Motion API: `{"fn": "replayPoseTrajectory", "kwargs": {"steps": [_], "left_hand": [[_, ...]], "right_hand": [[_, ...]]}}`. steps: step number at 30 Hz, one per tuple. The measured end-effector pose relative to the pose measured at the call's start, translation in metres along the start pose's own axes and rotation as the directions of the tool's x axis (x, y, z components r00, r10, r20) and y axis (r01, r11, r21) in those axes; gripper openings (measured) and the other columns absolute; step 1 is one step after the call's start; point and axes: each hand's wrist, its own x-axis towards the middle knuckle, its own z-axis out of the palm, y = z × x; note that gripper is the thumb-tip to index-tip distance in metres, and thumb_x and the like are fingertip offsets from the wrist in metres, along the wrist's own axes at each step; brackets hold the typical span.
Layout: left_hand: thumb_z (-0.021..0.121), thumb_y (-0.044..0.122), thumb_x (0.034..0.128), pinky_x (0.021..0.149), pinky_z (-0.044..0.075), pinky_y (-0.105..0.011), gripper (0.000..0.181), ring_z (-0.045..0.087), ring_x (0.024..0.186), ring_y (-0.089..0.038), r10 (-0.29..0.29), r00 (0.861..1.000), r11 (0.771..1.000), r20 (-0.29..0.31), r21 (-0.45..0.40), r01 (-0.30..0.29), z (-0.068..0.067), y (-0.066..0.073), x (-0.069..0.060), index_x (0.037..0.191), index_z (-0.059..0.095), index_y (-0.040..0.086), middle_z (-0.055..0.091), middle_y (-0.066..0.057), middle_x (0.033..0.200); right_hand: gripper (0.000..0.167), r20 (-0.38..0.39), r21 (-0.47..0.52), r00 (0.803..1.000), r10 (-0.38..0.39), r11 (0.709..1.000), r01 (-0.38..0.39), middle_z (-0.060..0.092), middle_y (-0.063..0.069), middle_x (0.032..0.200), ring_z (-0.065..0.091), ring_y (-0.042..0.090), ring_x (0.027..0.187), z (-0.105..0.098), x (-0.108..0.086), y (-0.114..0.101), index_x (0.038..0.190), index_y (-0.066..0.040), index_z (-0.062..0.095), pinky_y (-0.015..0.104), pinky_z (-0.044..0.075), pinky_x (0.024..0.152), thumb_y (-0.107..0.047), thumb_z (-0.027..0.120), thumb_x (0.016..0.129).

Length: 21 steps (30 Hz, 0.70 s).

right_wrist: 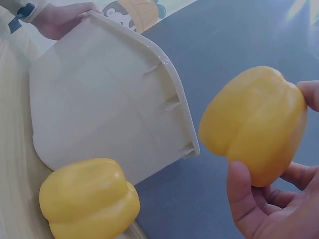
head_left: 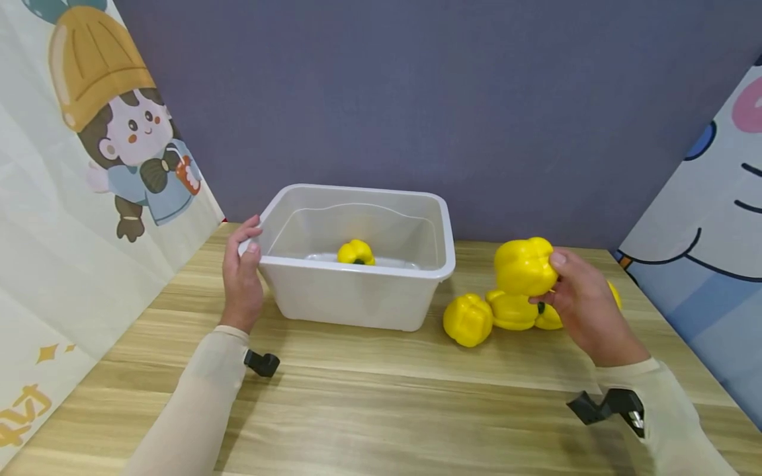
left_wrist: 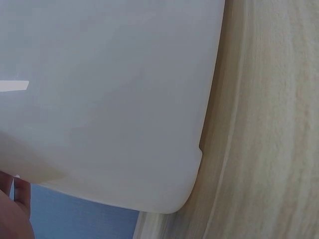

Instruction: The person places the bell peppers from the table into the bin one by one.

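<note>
In the head view a white plastic bin (head_left: 351, 297) stands on the wooden table, with one yellow bell pepper (head_left: 355, 252) inside. My left hand (head_left: 243, 281) grips the bin's left rim, thumb on the near side; the left wrist view shows mostly the bin's wall (left_wrist: 109, 109). To the right, my right hand (head_left: 586, 301) holds up a second yellow bell pepper (head_left: 525, 266) between thumb and fingers, above the table. Below it lie several more yellow peppers, the nearest pepper (head_left: 468, 320) close to the bin's right side. Part of this group is hidden behind the right hand.
A grey-blue panel (head_left: 417, 99) rises behind the bin. Printed cartoon sheets flank the table, a left sheet (head_left: 47, 198) and a right sheet (head_left: 714, 264). Bare wooden tabletop (head_left: 387, 403) stretches in front of the bin.
</note>
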Motion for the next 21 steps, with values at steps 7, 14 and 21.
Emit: {"fn": "replayPoseTrajectory", "kwargs": {"steps": [7,14,21], "left_hand": [[0.042,0.019,0.0985,0.112,0.030,-0.036,0.041,0.037,0.140,-0.023,0.008,1.000,1.000,0.001,0.001,-0.008,0.0005,0.0014,0.0002,0.126,0.050,-0.009,0.050,-0.005,0.147],[0.041,0.019,0.0983,0.111,0.030,-0.035,0.040,0.037,0.140,-0.023,0.003,1.000,1.000,0.003,-0.004,-0.003,0.0011,0.0024,0.0009,0.126,0.050,-0.009,0.050,-0.005,0.147],[0.041,0.019,0.0984,0.111,0.030,-0.036,0.040,0.036,0.140,-0.023,-0.008,1.000,1.000,-0.001,0.001,0.008,-0.0006,0.0010,-0.0004,0.126,0.051,-0.008,0.049,-0.004,0.147]], "right_hand": [[0.034,0.023,0.049,1.000,-0.013,0.999,0.012,0.061,0.003,0.118,0.059,0.016,0.094,-0.0018,0.0009,-0.0026,0.131,-0.008,0.051,0.028,0.053,0.074,-0.027,0.034,0.109],[0.035,0.080,0.231,0.996,-0.039,0.973,0.020,0.061,0.004,0.117,0.061,0.016,0.094,-0.0027,0.0014,-0.0047,0.133,-0.008,0.049,0.028,0.055,0.073,-0.025,0.029,0.109],[0.036,0.110,0.251,0.993,-0.050,0.968,0.021,0.061,0.004,0.118,0.061,0.016,0.095,0.0017,0.0012,-0.0059,0.133,-0.007,0.049,0.029,0.055,0.075,-0.024,0.027,0.109]]}}
